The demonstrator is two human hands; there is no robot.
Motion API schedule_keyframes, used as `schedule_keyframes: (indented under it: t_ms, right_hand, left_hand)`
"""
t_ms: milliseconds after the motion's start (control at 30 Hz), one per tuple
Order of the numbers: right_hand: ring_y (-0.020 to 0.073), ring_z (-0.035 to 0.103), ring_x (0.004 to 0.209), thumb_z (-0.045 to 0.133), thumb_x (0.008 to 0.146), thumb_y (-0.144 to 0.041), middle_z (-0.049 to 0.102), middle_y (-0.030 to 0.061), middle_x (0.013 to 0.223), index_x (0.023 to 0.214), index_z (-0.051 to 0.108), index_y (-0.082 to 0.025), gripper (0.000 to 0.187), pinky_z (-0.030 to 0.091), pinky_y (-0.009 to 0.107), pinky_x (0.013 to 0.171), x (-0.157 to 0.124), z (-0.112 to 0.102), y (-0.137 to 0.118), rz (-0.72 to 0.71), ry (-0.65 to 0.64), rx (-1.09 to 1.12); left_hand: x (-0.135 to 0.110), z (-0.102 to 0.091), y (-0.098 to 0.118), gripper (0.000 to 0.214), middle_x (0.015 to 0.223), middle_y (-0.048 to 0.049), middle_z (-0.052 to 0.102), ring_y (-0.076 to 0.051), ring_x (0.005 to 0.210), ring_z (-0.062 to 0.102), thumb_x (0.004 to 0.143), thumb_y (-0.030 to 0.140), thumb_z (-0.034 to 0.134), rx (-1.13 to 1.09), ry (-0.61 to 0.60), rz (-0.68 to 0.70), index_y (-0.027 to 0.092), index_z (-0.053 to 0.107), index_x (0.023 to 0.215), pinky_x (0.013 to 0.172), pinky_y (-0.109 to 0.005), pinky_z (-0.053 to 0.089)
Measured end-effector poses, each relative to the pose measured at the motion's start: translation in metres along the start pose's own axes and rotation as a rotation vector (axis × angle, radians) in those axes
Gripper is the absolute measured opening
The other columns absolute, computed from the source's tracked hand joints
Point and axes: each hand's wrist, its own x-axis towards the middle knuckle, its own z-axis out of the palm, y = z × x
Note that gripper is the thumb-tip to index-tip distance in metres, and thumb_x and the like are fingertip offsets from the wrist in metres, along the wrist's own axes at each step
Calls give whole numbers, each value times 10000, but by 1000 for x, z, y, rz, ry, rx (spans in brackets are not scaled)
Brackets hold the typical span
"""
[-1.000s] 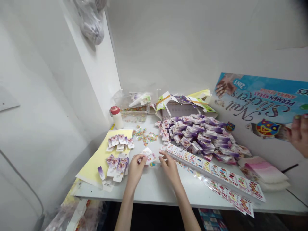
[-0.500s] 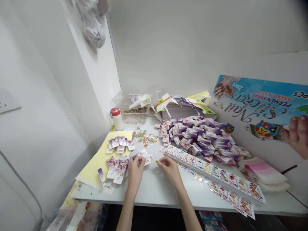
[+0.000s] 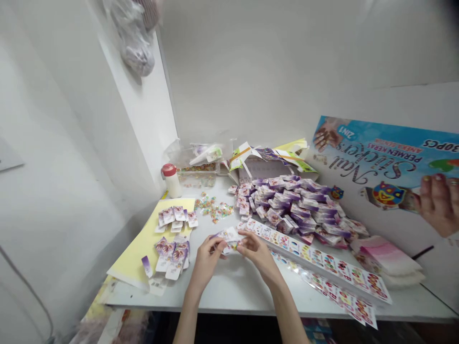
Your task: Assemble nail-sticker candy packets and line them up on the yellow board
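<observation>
Held low over the table is a small white-and-purple cardboard box point(image 3: 228, 234), pinched between the fingers and thumb of my left hand point(image 3: 205, 262). My right hand point(image 3: 257, 252) is closed at the box's right end, its fingertips round a small colourful wrapped candy point(image 3: 235, 247); how far the candy is inside the box is hidden. To the left, unclosed boxes point(image 3: 175, 258) lie on a yellow sheet point(image 3: 138, 258). Beyond my hands, loose wrapped candies point(image 3: 214, 209) are scattered. A printed nail sticker strip point(image 3: 315, 258) runs off to the right of my right hand.
A large heap of boxes point(image 3: 287, 203) covers the back right. Behind are a red-capped bottle point(image 3: 172, 180), a clear tub point(image 3: 197, 179) and an opened carton point(image 3: 267, 167). A pink-and-white cloth point(image 3: 389, 255) lies right, near a printed display board point(image 3: 380, 167).
My right hand has brought the small candy left to the box. My left hand has moved right with the box, so both hands now meet at it.
</observation>
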Motion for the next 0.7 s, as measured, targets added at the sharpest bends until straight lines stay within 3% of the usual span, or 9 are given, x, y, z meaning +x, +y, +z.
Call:
schedule_keyframes:
  t_ms: [133, 200, 267, 400, 467, 700]
  right_hand:
    - [192, 577, 753, 723, 679, -438, 623, 36, 798, 956, 645, -182, 386, 464, 287, 639, -1, 0, -4, -3, 19, 6]
    - [190, 580, 743, 721, 683, -443, 634, 40, 806, 988, 654, -184, 406, 471, 290, 638, -1, 1, -7, 5, 29, 45]
    - [186, 581, 746, 719, 688, -442, 652, 51, 852, 1027, 664, -189, 426, 478, 293, 647, -2, 1, -10, 18, 40, 89]
    - [192, 586, 759, 750, 663, -431, 658, 70, 885, 920, 696, -174, 368, 502, 320, 690, -4, 0, -16, 49, 74, 191]
    - [181, 586, 730, 760, 660, -424, 640, 54, 835, 877, 686, -178, 337, 516, 339, 712, -5, 1, -20, 63, 85, 274]
    - [173, 602, 714, 731, 686, -451, 629, 48, 860, 892, 654, -196, 336, 513, 325, 688, -9, 13, -33, 49, 20, 398]
  left_hand:
    - [0, -2, -1, 412, 894, -44, 572, -164, 758, 573, 851, 471, 482, -35, -32, -40, 183, 645, 1096, 600, -294, 588]
    - [-1, -1, -1, 490, 875, -23, 591, -154, 755, 578, 852, 446, 497, -62, -21, -69, 227, 497, 1290, 611, -286, 575]
    - [-1, -1, -2, 547, 891, -9, 612, -156, 794, 594, 849, 399, 520, -57, 6, -76, 264, 379, 1360, 663, -289, 556]
    - [0, -5, -1, 271, 1048, -54, 622, -206, 966, 589, 839, 327, 530, 75, -20, -23, 221, 566, 1086, 851, -340, 476]
    - [-1, -6, 2, 182, 1085, -65, 604, -217, 1043, 556, 828, 294, 546, 59, -65, 11, 209, 567, 988, 921, -354, 424]
    - [-11, 12, 14, 134, 843, 2, 540, -145, 815, 567, 866, 318, 514, -223, -254, -80, 214, 434, 842, 772, -295, 451]
